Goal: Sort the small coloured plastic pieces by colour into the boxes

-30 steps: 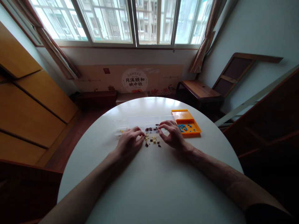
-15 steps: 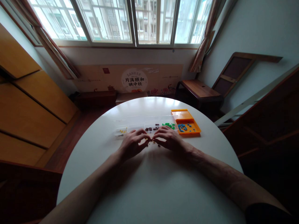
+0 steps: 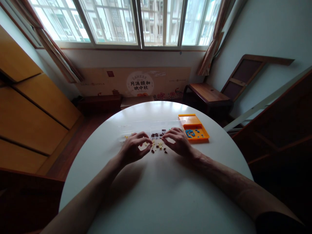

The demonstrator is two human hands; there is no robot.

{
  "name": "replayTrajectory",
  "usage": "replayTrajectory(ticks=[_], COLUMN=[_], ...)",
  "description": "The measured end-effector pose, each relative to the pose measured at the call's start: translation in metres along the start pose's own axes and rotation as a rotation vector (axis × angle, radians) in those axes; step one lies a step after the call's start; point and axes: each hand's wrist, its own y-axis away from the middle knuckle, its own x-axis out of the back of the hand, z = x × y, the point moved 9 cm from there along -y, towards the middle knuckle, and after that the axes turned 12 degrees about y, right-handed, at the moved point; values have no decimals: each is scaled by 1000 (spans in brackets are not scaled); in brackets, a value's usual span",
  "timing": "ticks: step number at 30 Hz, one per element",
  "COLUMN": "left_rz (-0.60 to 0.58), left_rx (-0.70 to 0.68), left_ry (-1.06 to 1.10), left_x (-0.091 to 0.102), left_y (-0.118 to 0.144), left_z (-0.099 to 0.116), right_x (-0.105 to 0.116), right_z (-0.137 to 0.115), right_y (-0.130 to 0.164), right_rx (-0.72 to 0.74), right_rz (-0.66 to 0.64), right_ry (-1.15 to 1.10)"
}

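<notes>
A small pile of yellow and brown pieces [image 3: 159, 147] lies on the round white table [image 3: 165, 195] between my hands. My left hand [image 3: 133, 148] is curled just left of the pile, thumb and fingers pinched on a small yellow piece at its tips. My right hand [image 3: 179, 142] sits to the pile's right, fingertips pinched together at the near edge of a clear compartment box [image 3: 146, 127]; whether they hold a piece is too small to tell. The box holds brown pieces [image 3: 157, 134] in a middle cell and yellow ones at its left end.
An orange tray [image 3: 198, 122] with several blue pieces [image 3: 192, 132] sits right of the clear box. A wooden side table [image 3: 207, 92] and a leaning frame stand at the far right, wooden cabinets on the left, windows beyond.
Both hands met over the pile half a second ago. They have since drawn apart: the right moved back up to the box's edge and the left shifted left with its fingers pinched.
</notes>
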Motion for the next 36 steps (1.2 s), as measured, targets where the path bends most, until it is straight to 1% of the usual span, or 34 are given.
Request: replayTrajectory(ticks=[2,4,6,8,13,24,27,31,36], left_rz=[-44,-96,-150,-191,-224,-253,-221,-160,-143], left_rx=[-17,-26,-22,-11,-6,-22,0,34,18], left_ry=[19,34,54,67,93,105,128,148,165], left_x=[-1,-6,-12,-16,-19,-26,-23,-18,-16], left_y=[0,2,4,5,7,8,6,6,5], left_z=[1,1,0,-1,-3,-8,-11,-17,-15], right_x=[3,5,6,7,5,3,2,0,0], right_z=[11,19,24,23,15,8,7,1,-5], right_y=[1,2,2,2,1,-1,-1,-1,-2], right_rx=[-97,-180,-232,-246,-196,-153,-137,-79,-34], right_rz=[41,51,45,36,11,-16,-27,-53,-63], right_ry=[29,68,99,105,76,45,44,17,-4])
